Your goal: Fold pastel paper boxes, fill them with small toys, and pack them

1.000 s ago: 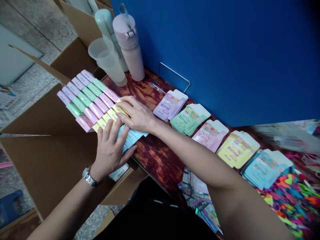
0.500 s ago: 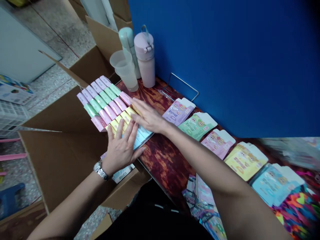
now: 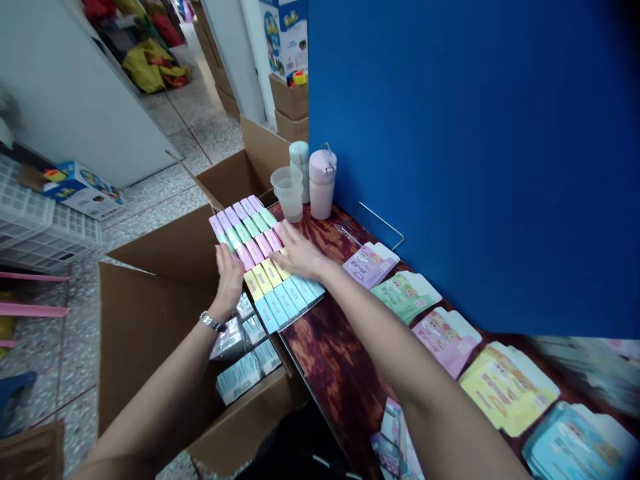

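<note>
Rows of small boxes (image 3: 257, 243) lie side by side as one block at the table's left end, in purple, green, pink, yellow and light blue. My left hand (image 3: 230, 277) rests against the block's left edge, its fingers stretched out and close together. On the opposite edge, my right hand (image 3: 300, 253) lies with extended fingers touching the pink and yellow boxes. Part of the yellow row is hidden under it. Below the block, an open cardboard box (image 3: 150, 333) holds several plastic-wrapped packs (image 3: 247, 373).
Flat cartons lie in a line along the table (image 3: 330, 360): purple (image 3: 370, 263), green (image 3: 407, 297), pink (image 3: 445, 340), yellow (image 3: 507, 390) and blue (image 3: 580, 440). Beyond the block stand plastic cups (image 3: 289, 193), a pink bottle (image 3: 323, 187) and a green bottle (image 3: 299, 157). A blue panel (image 3: 470, 160) borders the table.
The view has shifted, so everything appears lower and farther right. My left hand has moved from on top of the yellow and blue boxes to the block's left edge; the blue row is now exposed.
</note>
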Motion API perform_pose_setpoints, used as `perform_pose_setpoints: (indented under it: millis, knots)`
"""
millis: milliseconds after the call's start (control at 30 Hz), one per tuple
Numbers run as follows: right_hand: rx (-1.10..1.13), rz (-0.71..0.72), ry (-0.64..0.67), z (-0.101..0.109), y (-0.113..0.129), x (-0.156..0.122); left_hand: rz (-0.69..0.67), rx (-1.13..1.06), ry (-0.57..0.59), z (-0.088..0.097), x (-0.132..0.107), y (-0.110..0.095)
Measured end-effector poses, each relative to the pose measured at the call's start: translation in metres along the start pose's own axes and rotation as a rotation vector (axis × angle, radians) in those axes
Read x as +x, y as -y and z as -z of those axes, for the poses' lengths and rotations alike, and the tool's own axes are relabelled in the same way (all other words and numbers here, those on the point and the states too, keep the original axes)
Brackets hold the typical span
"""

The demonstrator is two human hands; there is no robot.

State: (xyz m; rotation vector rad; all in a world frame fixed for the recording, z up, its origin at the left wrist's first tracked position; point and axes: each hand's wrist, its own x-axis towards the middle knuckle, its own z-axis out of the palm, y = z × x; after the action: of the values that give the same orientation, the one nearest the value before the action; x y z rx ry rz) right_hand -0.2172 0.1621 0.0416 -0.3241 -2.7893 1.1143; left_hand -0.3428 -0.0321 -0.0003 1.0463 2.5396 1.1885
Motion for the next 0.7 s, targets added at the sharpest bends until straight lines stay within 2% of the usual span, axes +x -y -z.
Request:
perform_pose_setpoints:
  millis: [133,233,400,533,700]
  knots:
    - [-0.102,-0.021,0.084,-0.010,0.011,0.009,0.036,-0.049,0.032,-0.018,0.012,-0.003]
    - [-0.137,-0.020,0.107,-0.009,0.013,0.006,0.072,-0.049,0.018,-0.020,0.010,-0.006]
    - [-0.153,-0.033,0.116,-0.006,0.012,0.005,-0.009,0.012,0.021,-0.012,0.009,-0.004]
    - [-0.150,-0.034,0.118,-0.007,0.013,0.005,-0.010,0.017,0.026,0.000,0.013,-0.005]
    - [-0.117,-0.068,0.141,-0.008,0.012,0.005,0.016,-0.020,-0.061,0.011,0.043,-0.003]
